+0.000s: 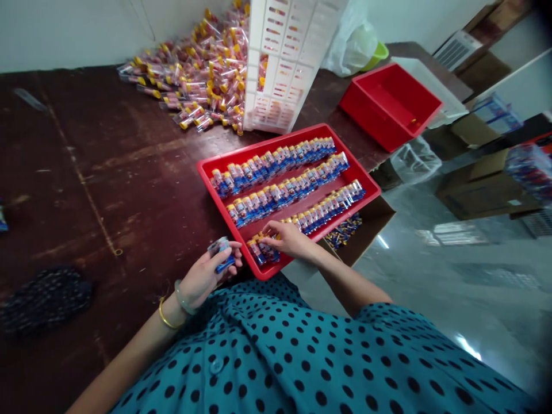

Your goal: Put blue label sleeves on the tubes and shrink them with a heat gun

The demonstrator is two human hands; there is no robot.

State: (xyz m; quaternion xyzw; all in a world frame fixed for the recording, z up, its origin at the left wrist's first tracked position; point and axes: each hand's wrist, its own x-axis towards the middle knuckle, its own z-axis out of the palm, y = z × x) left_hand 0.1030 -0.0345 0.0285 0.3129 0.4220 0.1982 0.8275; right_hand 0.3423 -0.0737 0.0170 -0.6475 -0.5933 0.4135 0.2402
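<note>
A shallow red tray [297, 170] sits at the table's front edge, with three rows of small plastic tubes [276, 198] with yellow caps and blue labels. My right hand [290, 238] reaches into the near row of the tray, its thumb and fingertips closed around a tube there. Left of the tray's near corner, my left hand [211, 267] is wrapped round a few blue-labelled tubes [222, 253]; exactly how many is hidden by the fingers.
Behind the tray lie a heap of unlabelled yellow-capped tubes [202, 80] and a white slotted basket [280, 69]. A deep red bin [390, 106] stands at the back right. An open carton [366, 236] with more tubes is below the tray's right edge. Dark cloth [45, 300] lies left.
</note>
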